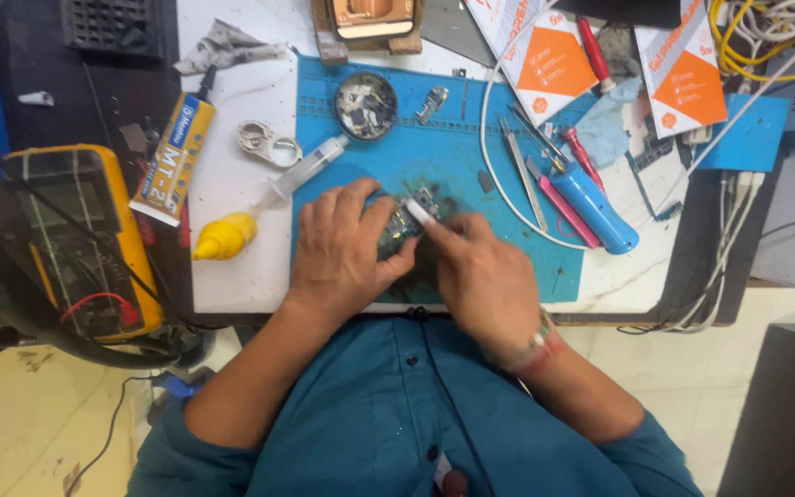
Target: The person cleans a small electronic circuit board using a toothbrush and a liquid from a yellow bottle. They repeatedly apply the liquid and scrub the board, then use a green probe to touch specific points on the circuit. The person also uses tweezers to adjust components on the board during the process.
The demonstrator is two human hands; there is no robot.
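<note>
Hands working on a small circuit board at a cluttered repair table, seen from above.

Left hand (pixel 342 248) lies curled over a small green circuit board (pixel 405 221) near the middle of a blue work mat (pixel 499 267), its fingers pressed together and bearing down on the board. Right hand (pixel 482 271) pinches a small white tool (pixel 419 213) between thumb and forefinger, tip touching the board. On the mat, beyond the hands, sits a round metal dish (pixel 365 106) of small parts. Right of the hands lie tweezers (pixel 522 175) and a blue screwdriver (pixel 595 207). Left of the mat are a syringe (pixel 310 166), a yellow bottle (pixel 225 236), a glue tube (pixel 175 156) and a yellow multimeter (pixel 75 239).
</note>
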